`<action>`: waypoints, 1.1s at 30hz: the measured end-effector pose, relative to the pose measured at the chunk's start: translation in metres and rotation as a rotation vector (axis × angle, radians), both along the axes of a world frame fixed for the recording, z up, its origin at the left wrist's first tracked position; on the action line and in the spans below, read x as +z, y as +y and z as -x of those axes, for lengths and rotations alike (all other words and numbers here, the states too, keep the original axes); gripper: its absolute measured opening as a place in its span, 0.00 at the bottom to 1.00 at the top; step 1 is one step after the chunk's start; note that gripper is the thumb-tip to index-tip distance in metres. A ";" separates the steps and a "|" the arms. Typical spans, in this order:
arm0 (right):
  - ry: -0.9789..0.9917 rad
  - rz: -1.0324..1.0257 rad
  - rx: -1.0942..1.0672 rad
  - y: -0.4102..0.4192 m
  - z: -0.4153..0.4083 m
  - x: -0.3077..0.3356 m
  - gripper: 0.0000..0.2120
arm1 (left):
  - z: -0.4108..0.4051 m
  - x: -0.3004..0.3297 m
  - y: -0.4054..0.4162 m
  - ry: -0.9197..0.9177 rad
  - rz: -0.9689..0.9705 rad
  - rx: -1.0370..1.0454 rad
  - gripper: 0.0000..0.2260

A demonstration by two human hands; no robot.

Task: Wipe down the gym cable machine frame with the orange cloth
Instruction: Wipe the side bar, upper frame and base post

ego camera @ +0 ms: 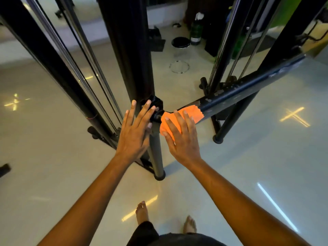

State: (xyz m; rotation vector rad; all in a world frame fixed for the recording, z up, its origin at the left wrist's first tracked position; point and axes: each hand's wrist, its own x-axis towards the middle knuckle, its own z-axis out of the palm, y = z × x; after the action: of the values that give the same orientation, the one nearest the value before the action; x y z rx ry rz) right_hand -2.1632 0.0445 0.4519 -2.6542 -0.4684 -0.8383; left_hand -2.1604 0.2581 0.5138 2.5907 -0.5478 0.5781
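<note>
The black cable machine frame fills the view, with a scuffed horizontal crossbar running from centre to upper right and a vertical post below the joint. My right hand lies flat with straight fingers on the orange cloth, pressing it against the crossbar's left end near the joint. My left hand is open, its fingers spread and resting against the black joint bracket and the post.
Slanted black uprights and steel cables stand at left and right. A black stool and a green bottle stand on the glossy floor behind. My bare feet are below the post base.
</note>
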 end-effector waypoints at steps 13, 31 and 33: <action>-0.262 0.067 0.033 -0.007 -0.031 -0.018 0.28 | 0.001 0.004 0.001 0.019 -0.025 0.019 0.27; -0.097 -0.148 -0.109 0.025 -0.015 -0.021 0.29 | -0.042 -0.005 0.033 -0.207 -0.330 -0.108 0.28; -0.051 -0.496 -0.307 0.084 -0.012 -0.015 0.26 | -0.047 -0.007 0.035 -0.209 -0.328 -0.146 0.27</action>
State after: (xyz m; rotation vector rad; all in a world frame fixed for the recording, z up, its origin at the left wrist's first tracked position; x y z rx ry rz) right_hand -2.1513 0.1289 0.4370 -2.2681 0.1344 -0.9624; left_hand -2.1138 0.2934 0.5069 2.7754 -0.9641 0.7704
